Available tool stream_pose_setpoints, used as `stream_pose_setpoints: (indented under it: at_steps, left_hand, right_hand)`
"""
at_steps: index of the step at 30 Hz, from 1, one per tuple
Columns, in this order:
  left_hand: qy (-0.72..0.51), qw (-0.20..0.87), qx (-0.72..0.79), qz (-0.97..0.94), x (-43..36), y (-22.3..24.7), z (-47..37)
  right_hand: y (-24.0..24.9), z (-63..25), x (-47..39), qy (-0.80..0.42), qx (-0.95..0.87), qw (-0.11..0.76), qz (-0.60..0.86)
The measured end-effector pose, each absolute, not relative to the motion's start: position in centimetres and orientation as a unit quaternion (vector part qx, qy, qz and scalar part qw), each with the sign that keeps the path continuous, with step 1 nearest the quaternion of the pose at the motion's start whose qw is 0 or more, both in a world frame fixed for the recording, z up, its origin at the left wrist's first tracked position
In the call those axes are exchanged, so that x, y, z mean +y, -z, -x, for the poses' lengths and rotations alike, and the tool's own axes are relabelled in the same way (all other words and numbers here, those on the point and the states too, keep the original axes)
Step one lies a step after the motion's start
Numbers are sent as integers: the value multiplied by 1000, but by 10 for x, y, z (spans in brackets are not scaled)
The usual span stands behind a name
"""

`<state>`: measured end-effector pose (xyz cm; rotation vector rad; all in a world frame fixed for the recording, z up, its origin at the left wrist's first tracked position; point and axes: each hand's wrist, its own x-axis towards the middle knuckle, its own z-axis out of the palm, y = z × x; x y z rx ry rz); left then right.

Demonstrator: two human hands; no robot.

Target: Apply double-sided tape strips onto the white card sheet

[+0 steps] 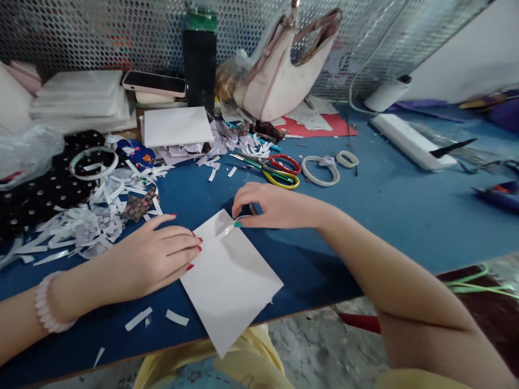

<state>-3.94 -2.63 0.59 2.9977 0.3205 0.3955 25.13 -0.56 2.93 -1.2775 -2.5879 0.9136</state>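
1. At the near edge of the blue table [389, 216], a white sheet [239, 292] lies cornerwise, its near corner jutting past the edge.
2. On the sheet's left side rests the left hand [162, 254], palm down, its fingers side by side and the thumb spread away.
3. Over the sheet's far corner, the right hand [253, 208] has its thumb and curled fingers clamped on clear tape [225, 232], which stretches left towards the left fingertips.
4. Beyond the right hand lie scissors [283, 173]; paper scraps [99, 224] heap at left.
5. Far off stands a pale handbag [279, 89].
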Motion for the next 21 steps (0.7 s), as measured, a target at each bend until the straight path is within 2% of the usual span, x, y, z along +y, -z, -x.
stream_pose_setpoints:
  at_steps: [9,21]
  left_hand:
    - [-112,32,126,-985,-27,16,24]
    - [-87,65,112,-988,-22,18,28]
  right_hand:
    - [-29,-254,-11,-287,-870,30,400]
    - [-34,-247,-16,-229,-849,-16,476]
